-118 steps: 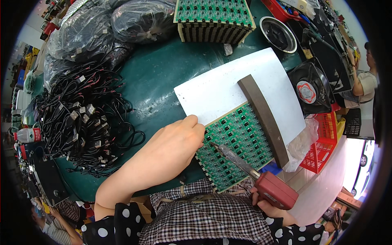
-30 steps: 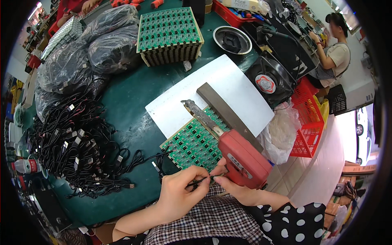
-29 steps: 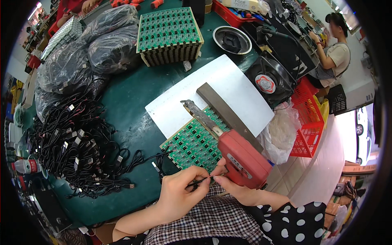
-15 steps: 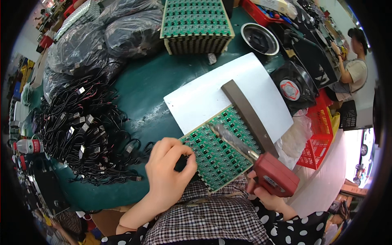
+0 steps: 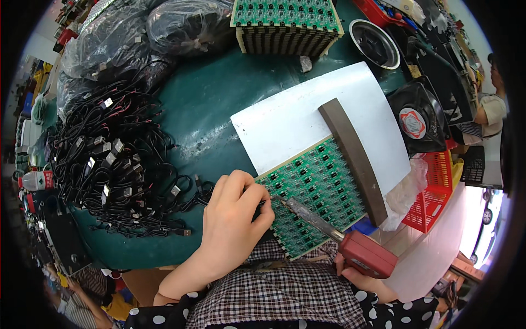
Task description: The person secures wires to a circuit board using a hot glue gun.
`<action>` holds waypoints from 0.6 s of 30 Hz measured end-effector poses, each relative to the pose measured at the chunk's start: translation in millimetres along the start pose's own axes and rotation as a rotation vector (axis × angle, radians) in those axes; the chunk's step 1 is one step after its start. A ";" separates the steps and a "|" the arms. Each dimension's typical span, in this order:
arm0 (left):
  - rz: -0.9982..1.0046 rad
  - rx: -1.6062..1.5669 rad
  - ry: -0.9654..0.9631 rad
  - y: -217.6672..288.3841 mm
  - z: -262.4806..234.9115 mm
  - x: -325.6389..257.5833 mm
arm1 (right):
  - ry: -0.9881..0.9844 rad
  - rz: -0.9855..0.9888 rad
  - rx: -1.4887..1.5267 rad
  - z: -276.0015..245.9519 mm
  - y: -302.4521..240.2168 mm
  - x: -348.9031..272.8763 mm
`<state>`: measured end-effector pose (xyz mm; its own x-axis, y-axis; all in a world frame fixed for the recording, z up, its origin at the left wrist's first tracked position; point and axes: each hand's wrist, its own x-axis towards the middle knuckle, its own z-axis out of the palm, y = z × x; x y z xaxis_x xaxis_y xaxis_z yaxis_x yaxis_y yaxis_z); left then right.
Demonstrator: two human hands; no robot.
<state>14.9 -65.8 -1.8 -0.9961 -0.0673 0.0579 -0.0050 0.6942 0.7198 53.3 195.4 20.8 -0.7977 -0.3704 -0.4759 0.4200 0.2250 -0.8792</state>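
I see my left hand (image 5: 233, 219) curled over the near-left edge of the green circuit panel (image 5: 318, 192), fingers pinched together at the tip of the soldering iron (image 5: 339, 238); what sits between the fingertips is too small for me to tell (possibly a thin wire). My right hand (image 5: 364, 279) sits at about five o'clock, mostly hidden under the iron's red handle, which it grips closed. The iron's metal shaft slants up toward ten o'clock, its tip touching the panel beside my left fingertips. The panel lies on a white sheet (image 5: 307, 120), with a grey bar (image 5: 353, 159) laid along its right edge. At nine o'clock a tangle of black cables (image 5: 115, 170) spreads over the green table (image 5: 203, 104). At twelve o'clock stands a stack of circuit panels (image 5: 285, 24), and at two o'clock a small black fan (image 5: 419, 123).
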 end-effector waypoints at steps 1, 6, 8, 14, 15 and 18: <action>0.018 0.019 0.013 -0.6 1.2 -1.7 | 0.003 0.013 0.074 -0.7 2.7 2.3; 0.041 0.042 0.021 -2.8 1.8 -3.2 | 0.027 -0.022 0.018 -8.5 42.0 -8.4; 0.057 0.029 0.041 -4.3 2.9 -3.1 | 0.026 -0.054 -0.070 -10.0 43.7 -9.3; 0.055 -0.010 0.029 -5.0 1.1 -3.5 | 0.010 -0.024 -0.051 -7.3 34.0 -4.7; 0.054 -0.009 0.031 -4.6 0.7 -3.9 | 0.013 -0.039 -0.055 -6.7 33.3 -4.3; 0.058 -0.010 0.022 -3.2 3.0 -2.1 | 0.045 -0.072 -0.070 -3.3 29.4 -3.0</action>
<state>16.8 -65.7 -6.3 -0.9925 -0.0432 0.1145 0.0532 0.6903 0.7216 66.6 206.1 -3.4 -0.8441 -0.3472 -0.4086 0.3310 0.2622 -0.9065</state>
